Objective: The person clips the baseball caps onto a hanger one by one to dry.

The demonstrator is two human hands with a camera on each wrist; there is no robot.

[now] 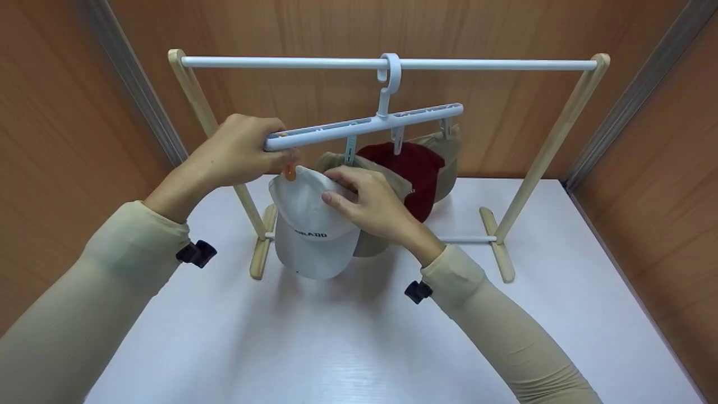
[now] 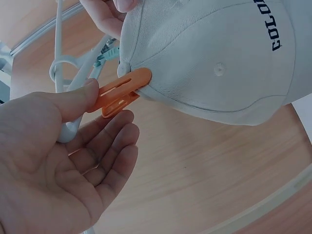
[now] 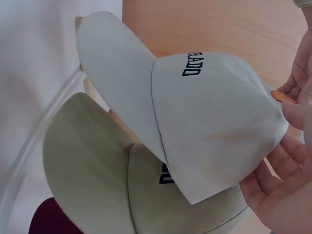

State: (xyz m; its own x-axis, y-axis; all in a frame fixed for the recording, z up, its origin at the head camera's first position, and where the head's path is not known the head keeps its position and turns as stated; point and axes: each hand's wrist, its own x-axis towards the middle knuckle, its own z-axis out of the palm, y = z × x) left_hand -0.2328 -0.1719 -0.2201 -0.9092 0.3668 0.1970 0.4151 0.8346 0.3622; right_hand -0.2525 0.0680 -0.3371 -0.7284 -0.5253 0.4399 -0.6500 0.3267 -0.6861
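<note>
My left hand (image 1: pixel 238 150) is at the near end of the white clip hanger (image 1: pixel 331 132). Its thumb and fingers pinch an orange clip (image 2: pixel 119 90), whose tip is on the crown of a white baseball cap (image 1: pixel 314 210) with dark lettering. The cap hangs brim down. With my right hand (image 1: pixel 374 202) I hold the cap's crown edge, thumb on one side and fingers partly hidden by the cloth. Right behind it, a khaki cap (image 3: pixel 87 156) hangs from a light blue clip (image 1: pixel 350 150).
Farther along the hanger hang a dark red cap (image 1: pixel 423 174) and a second khaki cap (image 1: pixel 449 163), each under a grey clip. The hanger's hook (image 1: pixel 392 78) sits over the white rail (image 1: pixel 493 65) of a wooden-legged rack on a white table (image 1: pixel 348 336). Wood panels (image 1: pixel 561 33) surround it.
</note>
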